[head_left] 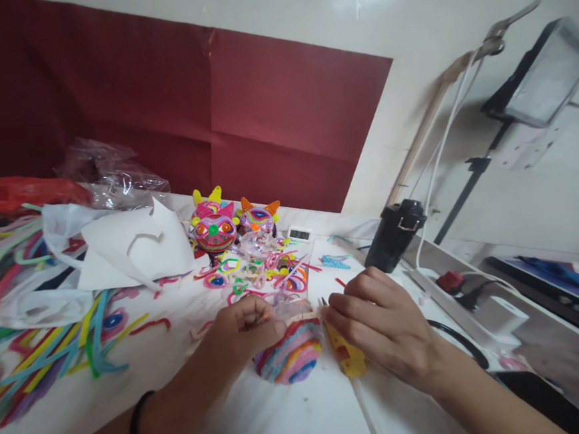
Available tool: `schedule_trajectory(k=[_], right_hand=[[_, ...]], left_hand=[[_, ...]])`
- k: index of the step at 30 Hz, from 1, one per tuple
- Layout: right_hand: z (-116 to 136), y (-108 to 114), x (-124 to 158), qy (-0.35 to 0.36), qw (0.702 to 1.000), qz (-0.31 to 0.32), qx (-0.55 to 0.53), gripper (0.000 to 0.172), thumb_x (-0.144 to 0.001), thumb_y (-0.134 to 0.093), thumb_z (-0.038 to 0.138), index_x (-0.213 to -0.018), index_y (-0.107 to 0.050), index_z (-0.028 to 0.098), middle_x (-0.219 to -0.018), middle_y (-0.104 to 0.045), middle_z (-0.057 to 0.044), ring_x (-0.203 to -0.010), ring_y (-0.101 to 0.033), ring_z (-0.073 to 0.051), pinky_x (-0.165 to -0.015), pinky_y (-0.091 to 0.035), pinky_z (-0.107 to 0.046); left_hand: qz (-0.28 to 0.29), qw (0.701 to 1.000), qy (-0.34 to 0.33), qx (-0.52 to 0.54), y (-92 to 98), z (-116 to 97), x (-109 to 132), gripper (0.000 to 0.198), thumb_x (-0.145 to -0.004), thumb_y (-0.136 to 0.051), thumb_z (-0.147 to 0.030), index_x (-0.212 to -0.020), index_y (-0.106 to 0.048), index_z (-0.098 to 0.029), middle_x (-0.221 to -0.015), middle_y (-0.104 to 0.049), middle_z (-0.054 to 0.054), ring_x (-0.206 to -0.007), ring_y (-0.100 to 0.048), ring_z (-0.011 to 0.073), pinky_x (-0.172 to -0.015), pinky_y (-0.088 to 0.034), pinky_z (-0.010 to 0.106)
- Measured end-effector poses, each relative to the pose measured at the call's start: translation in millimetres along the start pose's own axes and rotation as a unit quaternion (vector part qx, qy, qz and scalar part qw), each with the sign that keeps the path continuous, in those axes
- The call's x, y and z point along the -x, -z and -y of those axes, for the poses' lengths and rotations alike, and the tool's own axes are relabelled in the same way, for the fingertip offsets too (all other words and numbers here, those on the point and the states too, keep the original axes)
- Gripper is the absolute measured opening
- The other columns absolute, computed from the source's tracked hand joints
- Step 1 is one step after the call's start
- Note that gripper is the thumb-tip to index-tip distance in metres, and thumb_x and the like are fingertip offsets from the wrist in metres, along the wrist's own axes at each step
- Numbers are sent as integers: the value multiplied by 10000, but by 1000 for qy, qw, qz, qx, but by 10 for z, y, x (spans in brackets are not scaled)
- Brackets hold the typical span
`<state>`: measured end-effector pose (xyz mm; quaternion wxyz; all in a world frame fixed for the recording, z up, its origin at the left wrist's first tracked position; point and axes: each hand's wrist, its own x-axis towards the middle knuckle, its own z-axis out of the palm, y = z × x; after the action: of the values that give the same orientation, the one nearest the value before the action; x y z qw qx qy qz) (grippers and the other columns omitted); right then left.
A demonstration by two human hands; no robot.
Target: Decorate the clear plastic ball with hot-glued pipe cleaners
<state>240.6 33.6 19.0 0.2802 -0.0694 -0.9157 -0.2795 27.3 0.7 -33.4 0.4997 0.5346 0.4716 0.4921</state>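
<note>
A rounded piece with red, blue, orange and purple stripes [288,357] sits low in the middle of the head view, over the white table. My left hand [248,327] is closed at its upper left edge, thumb and fingers pinching there. Some translucent material [291,308] shows just above the stripes. On the right, my right hand [378,324] is wrapped round a yellow glue gun [349,359], its narrow tip close to the striped piece's upper right edge. The fingers hide much of the tool, so whether the tip touches is unclear.
Two colourful horned heads [215,229] stand at the back among scattered fuzzy strips [253,266]. White cut paper [134,249] and bundled coloured strips [54,356] lie left. A small digital clock [299,233], black bottle [395,235], power strip [457,304] and lamp [539,77] stand right.
</note>
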Motion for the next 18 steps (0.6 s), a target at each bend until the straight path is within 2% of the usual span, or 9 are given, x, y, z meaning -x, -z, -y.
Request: schedule_trajectory(k=[7,12,18], right_hand=[[-17,-24,-7,15,1000,-21,-4,172,-944,-477,97,-882,-634,125,-755,-713,-56,-673,-510,-178,-578,-318,-345],[-15,-27,-26,12,1000,-7,-12,189,-939,-486,100,-846,-647,131,-712,-687,-47,-664,-506,-175,-596,-337,-341],[22,-41,-48,-41,996,6,-73,307,-987,-359,130,-868,-642,131,-701,-646,-70,-688,-505,-190,-623,-350,-344]], left_hand=[[15,1000,2,-1,18,10,-10,285,-687,-640,-373,-605,-425,-206,-571,-385,-63,-534,-319,104,-505,-256,266],[-17,1000,9,2,11,-17,-15,263,-617,-666,-341,-561,-452,-200,-512,-392,-70,-495,-310,90,-477,-233,247],[-39,999,-14,17,10,16,-25,271,-578,-647,-286,-518,-395,-208,-484,-292,-92,-478,-237,75,-465,-183,228]])
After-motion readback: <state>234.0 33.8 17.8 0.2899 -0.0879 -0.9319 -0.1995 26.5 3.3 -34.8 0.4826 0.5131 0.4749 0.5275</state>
